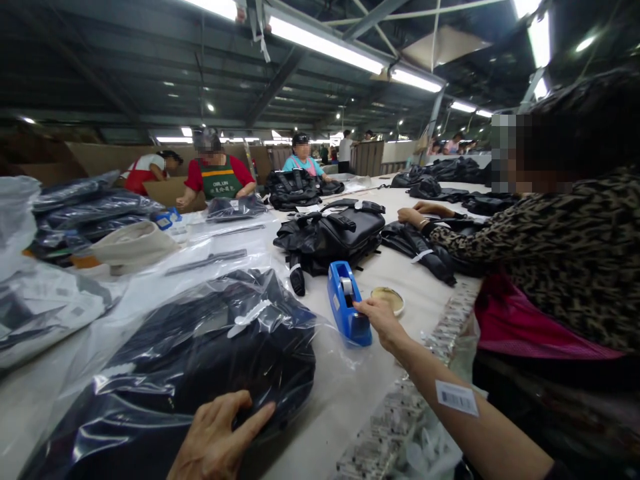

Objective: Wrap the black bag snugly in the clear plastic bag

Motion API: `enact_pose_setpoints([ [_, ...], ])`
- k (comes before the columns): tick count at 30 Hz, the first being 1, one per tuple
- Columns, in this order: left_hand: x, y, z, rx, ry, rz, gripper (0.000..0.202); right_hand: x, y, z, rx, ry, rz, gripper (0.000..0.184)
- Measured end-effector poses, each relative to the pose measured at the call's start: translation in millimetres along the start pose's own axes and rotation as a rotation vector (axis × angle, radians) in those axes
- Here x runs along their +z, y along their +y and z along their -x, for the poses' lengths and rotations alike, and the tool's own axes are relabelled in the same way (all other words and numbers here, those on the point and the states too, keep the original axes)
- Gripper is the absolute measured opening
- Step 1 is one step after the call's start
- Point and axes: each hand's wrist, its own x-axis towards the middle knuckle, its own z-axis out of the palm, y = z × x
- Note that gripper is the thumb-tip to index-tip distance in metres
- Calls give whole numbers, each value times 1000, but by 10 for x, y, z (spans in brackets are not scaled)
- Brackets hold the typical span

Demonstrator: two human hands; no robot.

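Note:
A black backpack [200, 360] in a clear plastic bag [250, 323] lies in front of me, a white tag showing through the film. My left hand [217, 433] rests on its near side, fingers spread and flat against the plastic. At the blue tape dispenser [336, 293], my right hand [383, 321] has thumb and fingers pinched together at the cutter end, where the tape [356, 303] comes off the roll. The tape's free end is hardly visible. A barcode sticker [457, 398] is stuck on my right forearm.
Beside the dispenser lies a round shallow dish [389, 300]. Another black backpack [333, 237] lies beyond it. Bagged packs [95, 207] are stacked at left. A co-worker in a patterned sleeve [560, 247] handles a black bag at right; other people work across the table.

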Motion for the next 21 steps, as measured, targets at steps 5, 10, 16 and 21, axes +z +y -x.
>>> enact_pose_setpoints([
  [5,31,-8,47,-18,-16,11,47,20,-37,4,34,26,-166,33],
  [10,28,-8,39,-30,-20,11,47,-93,-183,307,-147,108,-274,37],
  [16,11,-5,27,-10,-30,18,49,-245,78,811,-159,116,-184,34],
  [21,23,31,36,-68,-39,66,50,-118,375,821,-2,7,-101,39],
])
